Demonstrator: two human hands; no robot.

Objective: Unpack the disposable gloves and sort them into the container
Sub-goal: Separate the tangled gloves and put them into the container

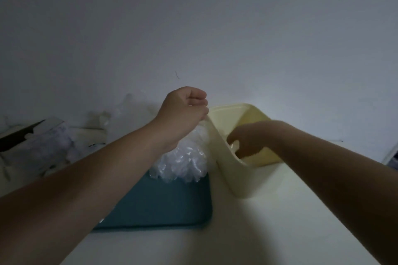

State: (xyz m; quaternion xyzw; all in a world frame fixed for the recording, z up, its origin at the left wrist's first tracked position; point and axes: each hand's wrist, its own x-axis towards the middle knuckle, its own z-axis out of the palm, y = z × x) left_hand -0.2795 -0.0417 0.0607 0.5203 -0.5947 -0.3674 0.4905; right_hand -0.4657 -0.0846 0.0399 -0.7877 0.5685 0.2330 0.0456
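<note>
A pale yellow plastic container (224,135) stands on the white table, right of a teal tray (163,204). A crumpled heap of clear disposable gloves (183,161) lies at the tray's far end. My left hand (183,109) is raised above the heap with curled fingers, pinching thin clear glove film near the container's left rim. My right hand (247,140) reaches down inside the container, fingers curled around clear glove material; its fingertips are partly hidden by the container wall.
At the far left lie a dark knife-like object (19,135) and crumpled packaging and papers (53,146). A grey wall rises right behind the table. A dark object (393,157) shows at the right edge.
</note>
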